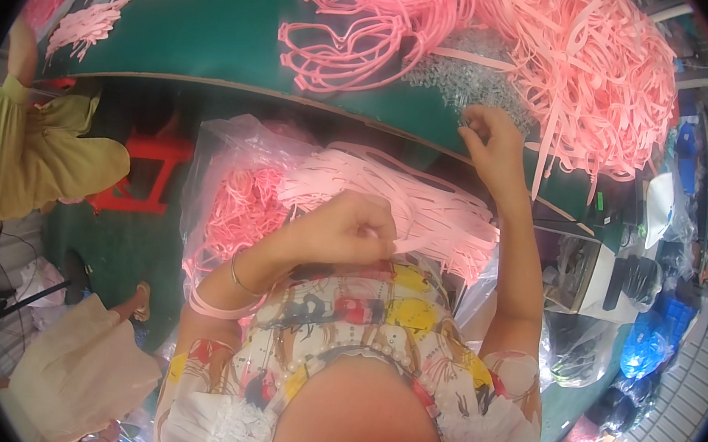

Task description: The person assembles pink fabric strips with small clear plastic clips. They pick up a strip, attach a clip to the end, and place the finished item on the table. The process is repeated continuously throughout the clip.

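My left hand (352, 228) is closed in front of my chest. Its fingers pinch the end of a flat pink strap (407, 245). More pale pink straps (374, 185) lie in a thick bundle across my lap, just beyond that hand. At the near edge of the green table (209, 45), my right hand (491, 140) is raised with thumb and fingers curled together; anything between them is too small to make out. Right beyond it lies a heap of small clear plastic pieces (461, 82). A pink strap loop hangs around my left forearm.
A large tangle of pink straps (593, 82) covers the table's right side, with looped pink cords (355, 29) beside it. A clear bag of pink straps (241, 197) stands at my left. Farther left are a red stool (146, 171) and another person's olive sleeve (37, 148).
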`<state>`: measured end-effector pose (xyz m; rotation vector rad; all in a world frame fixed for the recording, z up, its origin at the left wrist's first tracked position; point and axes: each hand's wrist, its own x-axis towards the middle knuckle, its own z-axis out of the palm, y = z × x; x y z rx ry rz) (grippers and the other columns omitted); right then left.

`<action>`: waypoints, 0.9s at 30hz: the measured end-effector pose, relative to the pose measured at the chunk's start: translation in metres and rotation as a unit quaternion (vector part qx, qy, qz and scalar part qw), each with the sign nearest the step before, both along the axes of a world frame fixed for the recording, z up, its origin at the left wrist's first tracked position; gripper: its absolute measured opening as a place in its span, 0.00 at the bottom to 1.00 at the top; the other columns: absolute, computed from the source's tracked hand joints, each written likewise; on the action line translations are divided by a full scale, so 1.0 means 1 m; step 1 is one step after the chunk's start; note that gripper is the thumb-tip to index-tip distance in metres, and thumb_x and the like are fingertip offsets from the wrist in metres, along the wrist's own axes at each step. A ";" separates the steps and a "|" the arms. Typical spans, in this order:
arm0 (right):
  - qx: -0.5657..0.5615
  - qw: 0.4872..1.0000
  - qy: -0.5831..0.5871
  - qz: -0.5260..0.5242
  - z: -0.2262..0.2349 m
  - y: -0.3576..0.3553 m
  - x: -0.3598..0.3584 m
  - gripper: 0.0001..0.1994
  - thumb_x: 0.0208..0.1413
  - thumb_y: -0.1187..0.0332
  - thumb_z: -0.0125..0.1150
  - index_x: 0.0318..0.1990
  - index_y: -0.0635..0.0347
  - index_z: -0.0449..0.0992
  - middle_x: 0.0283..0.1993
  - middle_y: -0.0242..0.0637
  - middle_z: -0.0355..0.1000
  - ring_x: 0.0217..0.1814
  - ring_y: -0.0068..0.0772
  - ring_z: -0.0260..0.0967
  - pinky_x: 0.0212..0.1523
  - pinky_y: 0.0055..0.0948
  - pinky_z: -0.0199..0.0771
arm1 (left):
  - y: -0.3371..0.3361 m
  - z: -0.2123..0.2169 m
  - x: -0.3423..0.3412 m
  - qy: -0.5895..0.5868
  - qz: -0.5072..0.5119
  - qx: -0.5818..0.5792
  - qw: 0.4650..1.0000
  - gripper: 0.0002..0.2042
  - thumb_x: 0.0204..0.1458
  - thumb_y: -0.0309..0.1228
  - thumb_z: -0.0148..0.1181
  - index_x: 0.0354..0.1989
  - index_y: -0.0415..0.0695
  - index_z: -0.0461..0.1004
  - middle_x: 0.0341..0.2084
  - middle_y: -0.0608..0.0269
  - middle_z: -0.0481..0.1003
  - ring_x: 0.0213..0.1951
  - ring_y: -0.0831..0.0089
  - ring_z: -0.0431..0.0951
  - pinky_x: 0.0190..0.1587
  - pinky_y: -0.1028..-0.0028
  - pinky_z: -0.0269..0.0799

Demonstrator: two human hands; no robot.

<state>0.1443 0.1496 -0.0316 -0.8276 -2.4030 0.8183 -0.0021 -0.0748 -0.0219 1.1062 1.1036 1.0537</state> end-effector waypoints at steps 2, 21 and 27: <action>-0.009 1.000 -0.012 -0.001 0.001 0.000 0.002 0.13 0.44 0.76 0.62 0.41 0.61 0.74 0.32 0.37 0.69 0.34 0.29 0.67 0.37 0.26 0.67 | 0.000 -0.001 0.000 -0.009 0.008 0.000 1.000 0.04 0.44 0.25 0.59 0.25 0.36 0.76 0.24 0.65 0.69 0.28 0.78 0.71 0.29 0.78 0.66; -0.335 0.932 0.054 0.128 0.028 -0.117 0.018 0.07 0.55 0.75 0.54 0.40 0.66 0.72 0.34 0.40 0.73 0.39 0.27 0.71 0.40 0.26 0.70 | -0.003 0.016 0.000 -0.027 0.093 -0.117 0.988 0.05 0.45 0.23 0.58 0.24 0.33 0.75 0.22 0.64 0.69 0.23 0.78 0.71 0.26 0.78 0.65; -0.245 0.945 0.056 0.209 0.025 -0.106 0.025 0.11 0.55 0.75 0.54 0.45 0.66 0.72 0.34 0.41 0.73 0.38 0.27 0.73 0.39 0.25 0.71 | -0.002 0.014 -0.001 -0.039 0.089 -0.122 0.988 0.05 0.45 0.23 0.58 0.23 0.34 0.75 0.22 0.65 0.68 0.23 0.79 0.71 0.27 0.78 0.66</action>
